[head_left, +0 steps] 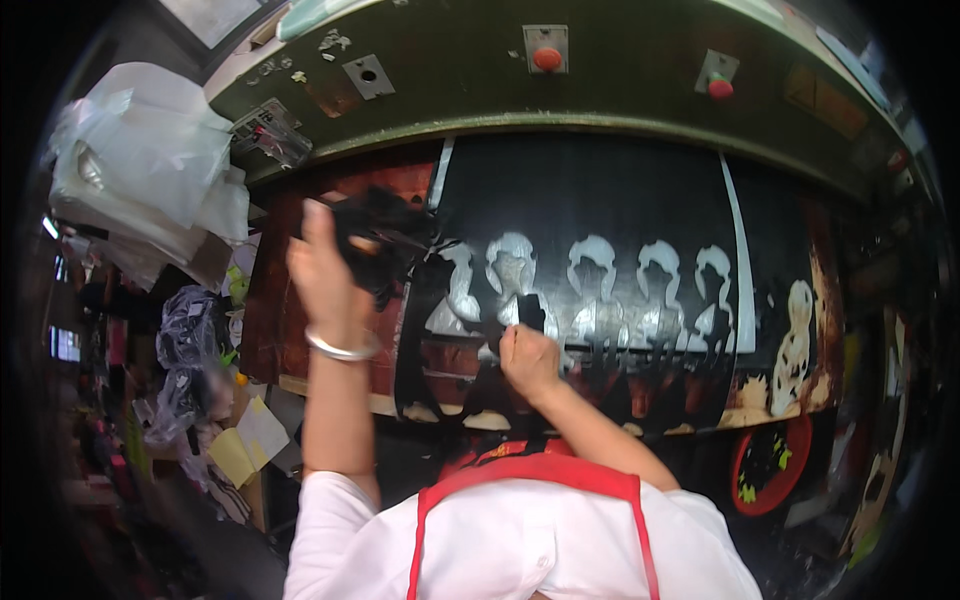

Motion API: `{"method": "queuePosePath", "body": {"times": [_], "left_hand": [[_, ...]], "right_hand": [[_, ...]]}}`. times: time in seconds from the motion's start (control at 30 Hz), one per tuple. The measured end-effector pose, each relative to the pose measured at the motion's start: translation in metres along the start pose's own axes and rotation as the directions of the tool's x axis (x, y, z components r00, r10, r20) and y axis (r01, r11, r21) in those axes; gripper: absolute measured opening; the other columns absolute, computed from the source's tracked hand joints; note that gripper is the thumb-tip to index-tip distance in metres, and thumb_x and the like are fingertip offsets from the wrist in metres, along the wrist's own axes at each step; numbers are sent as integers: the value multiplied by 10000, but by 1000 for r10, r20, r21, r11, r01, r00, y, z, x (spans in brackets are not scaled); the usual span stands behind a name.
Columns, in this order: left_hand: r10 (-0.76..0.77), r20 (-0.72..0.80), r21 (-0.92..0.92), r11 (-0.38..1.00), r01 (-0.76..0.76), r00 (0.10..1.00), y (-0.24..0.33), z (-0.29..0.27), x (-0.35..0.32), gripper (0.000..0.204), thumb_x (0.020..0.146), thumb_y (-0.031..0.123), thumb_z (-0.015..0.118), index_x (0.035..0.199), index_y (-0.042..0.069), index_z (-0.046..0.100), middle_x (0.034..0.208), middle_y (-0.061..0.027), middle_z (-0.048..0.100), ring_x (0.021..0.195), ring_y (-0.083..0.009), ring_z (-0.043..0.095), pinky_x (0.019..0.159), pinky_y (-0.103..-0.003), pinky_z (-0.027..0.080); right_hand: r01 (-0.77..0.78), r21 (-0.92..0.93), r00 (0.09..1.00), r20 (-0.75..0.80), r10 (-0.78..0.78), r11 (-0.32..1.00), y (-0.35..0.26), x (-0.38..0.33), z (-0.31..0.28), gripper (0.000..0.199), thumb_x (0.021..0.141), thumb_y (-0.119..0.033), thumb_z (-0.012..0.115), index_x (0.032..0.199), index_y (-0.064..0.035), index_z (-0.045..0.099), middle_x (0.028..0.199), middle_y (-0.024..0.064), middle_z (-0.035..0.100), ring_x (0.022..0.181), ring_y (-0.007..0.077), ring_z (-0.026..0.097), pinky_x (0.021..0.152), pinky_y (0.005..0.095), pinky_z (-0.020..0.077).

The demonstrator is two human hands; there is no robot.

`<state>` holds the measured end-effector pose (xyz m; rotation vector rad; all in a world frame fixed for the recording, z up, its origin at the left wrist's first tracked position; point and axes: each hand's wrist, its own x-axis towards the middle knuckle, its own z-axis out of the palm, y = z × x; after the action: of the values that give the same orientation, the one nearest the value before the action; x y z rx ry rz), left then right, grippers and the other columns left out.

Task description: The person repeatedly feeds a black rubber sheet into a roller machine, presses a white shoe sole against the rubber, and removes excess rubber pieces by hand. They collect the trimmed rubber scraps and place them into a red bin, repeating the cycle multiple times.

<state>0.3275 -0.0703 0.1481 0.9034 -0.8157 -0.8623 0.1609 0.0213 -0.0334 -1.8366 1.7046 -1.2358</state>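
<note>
A black sheet (590, 190) lies over the work table, with a row of curved cut-out openings showing a pale shiny layer underneath. My right hand (530, 362) is closed at the sheet's near left part, pinching a small black cut piece (531, 312) that stands up from its fingers. Over the table's left side, my left hand (328, 278), with a silver bangle (342, 348) on the wrist, holds a bunch of black cut pieces (378, 240). Motion blurs that bunch, and some of the fingers are hidden behind it. Narrow black strips hang over the near edge.
Behind the table runs a green machine beam (440, 85) with red push buttons (547, 60). Clear plastic bags (140, 160) hang at the left. A red basin (770, 465) with black and yellow-green scraps stands below right. A pale cut-out strip (795, 345) lies at the table's right end.
</note>
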Motion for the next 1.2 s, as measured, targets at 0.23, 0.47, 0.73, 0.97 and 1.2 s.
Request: {"method": "queuePosePath", "body": {"times": [0.23, 0.47, 0.73, 0.97, 1.2], "left_hand": [[153, 337, 251, 937, -245, 929, 159, 3, 87, 298, 962, 329, 598, 943, 31, 611, 788, -40, 638, 555, -79, 580, 507, -197, 486], [153, 357, 322, 906, -275, 922, 213, -7, 112, 314, 919, 356, 665, 889, 50, 598, 718, 19, 575, 539, -31, 501, 490, -185, 422], [50, 203, 509, 847, -149, 978, 118, -97, 141, 255, 920, 257, 672, 980, 9, 687, 689, 47, 566, 554, -29, 458, 515, -182, 389], [350, 243, 756, 516, -403, 904, 51, -159, 186, 191, 904, 209, 683, 984, 37, 705, 662, 28, 581, 615, -39, 535, 559, -212, 426], [366, 849, 385, 68, -920, 382, -87, -182, 121, 307, 750, 2, 670, 1055, 21, 638, 916, -124, 644, 840, -275, 650, 729, -368, 548]], "right_hand": [[65, -235, 989, 144, -32, 970, 6, 0, 5, 301, 891, -219, 555, 671, -28, 630, 616, 191, 630, 541, 378, 627, 522, 479, 507], [-121, -126, 895, 414, 163, 985, -14, 21, -24, 443, 940, -397, 530, 756, -4, 622, 655, 239, 628, 693, 445, 640, 666, 520, 496], [-166, 174, 931, 352, 96, 971, 4, 9, -81, 166, 811, -103, 738, 766, -8, 609, 614, 46, 592, 535, 101, 542, 526, 255, 441], [-414, 100, 883, 286, 373, 905, 36, 7, -119, 176, 884, -88, 681, 763, -10, 581, 616, 1, 586, 548, 50, 537, 515, 211, 414], [-451, 15, 842, 340, 419, 893, 33, 11, -111, 186, 916, -83, 641, 762, -16, 562, 616, 5, 578, 533, 67, 544, 508, 212, 425]]}}
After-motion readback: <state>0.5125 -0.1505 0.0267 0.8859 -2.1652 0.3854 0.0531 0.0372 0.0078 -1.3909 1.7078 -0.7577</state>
